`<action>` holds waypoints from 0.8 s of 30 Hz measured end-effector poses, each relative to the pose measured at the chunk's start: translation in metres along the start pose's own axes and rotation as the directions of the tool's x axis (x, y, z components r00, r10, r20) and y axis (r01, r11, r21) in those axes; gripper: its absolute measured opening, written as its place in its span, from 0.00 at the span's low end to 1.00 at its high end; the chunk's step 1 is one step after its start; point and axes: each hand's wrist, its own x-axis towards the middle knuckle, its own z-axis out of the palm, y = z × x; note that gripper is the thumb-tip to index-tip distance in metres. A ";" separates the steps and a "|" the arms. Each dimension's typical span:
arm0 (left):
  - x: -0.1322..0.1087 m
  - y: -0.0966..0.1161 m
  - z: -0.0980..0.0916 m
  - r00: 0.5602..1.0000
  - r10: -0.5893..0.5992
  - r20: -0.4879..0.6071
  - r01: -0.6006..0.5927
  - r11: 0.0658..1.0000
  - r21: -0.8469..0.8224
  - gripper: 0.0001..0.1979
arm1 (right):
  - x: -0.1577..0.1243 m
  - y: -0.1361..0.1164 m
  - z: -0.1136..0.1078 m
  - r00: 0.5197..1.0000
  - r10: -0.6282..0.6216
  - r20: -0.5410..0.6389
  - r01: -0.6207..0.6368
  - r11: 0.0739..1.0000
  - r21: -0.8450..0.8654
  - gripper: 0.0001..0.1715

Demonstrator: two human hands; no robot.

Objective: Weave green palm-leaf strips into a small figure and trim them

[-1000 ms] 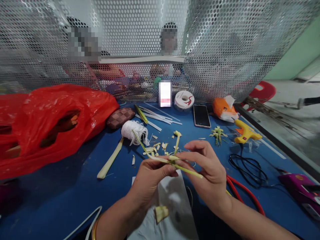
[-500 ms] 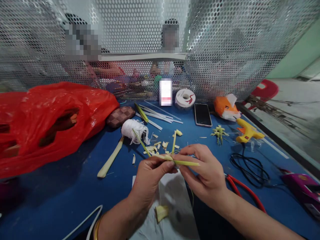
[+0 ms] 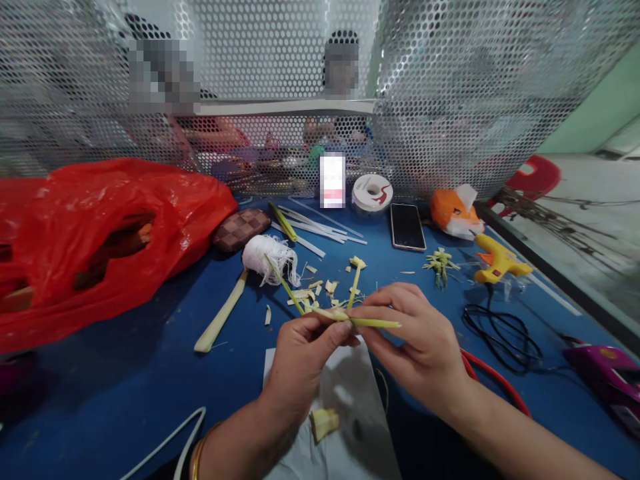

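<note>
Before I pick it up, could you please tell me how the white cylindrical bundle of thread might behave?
The white cylindrical bundle of thread may roll if nudged, since it seems to lie on its rounded side. Its loose strands could trail or snag on the pale plant scraps nearby.

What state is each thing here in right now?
Left hand: pinching green strips
Right hand: touching strips, grip unclear
Green strips: crossing
Red bag: crumpled, gaping
White string: wound, ends loose
Flat phone: screen dark
Upright screen: lit, blurred
Tissue pack: open, tissue protruding
Glue gun: lying unheld
</note>
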 end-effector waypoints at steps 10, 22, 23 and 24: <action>0.000 -0.004 -0.004 0.999 0.040 -0.030 -0.038 0.997 0.066 0.07 | 0.001 0.001 0.001 0.995 0.083 0.050 -0.089 0.988 0.126 0.12; 0.001 -0.001 -0.003 1.000 0.003 0.010 -0.003 1.000 0.030 0.06 | 0.003 -0.001 0.007 0.725 0.649 0.231 -0.653 0.541 0.530 0.07; 0.001 -0.001 -0.003 1.000 -0.002 0.017 0.001 0.999 0.040 0.07 | 0.003 0.000 0.007 0.714 0.644 0.273 -0.665 0.503 0.551 0.07; 0.001 -0.001 -0.004 1.000 -0.010 0.025 0.009 0.999 0.048 0.07 | 0.003 0.000 0.007 0.710 0.637 0.300 -0.670 0.480 0.567 0.07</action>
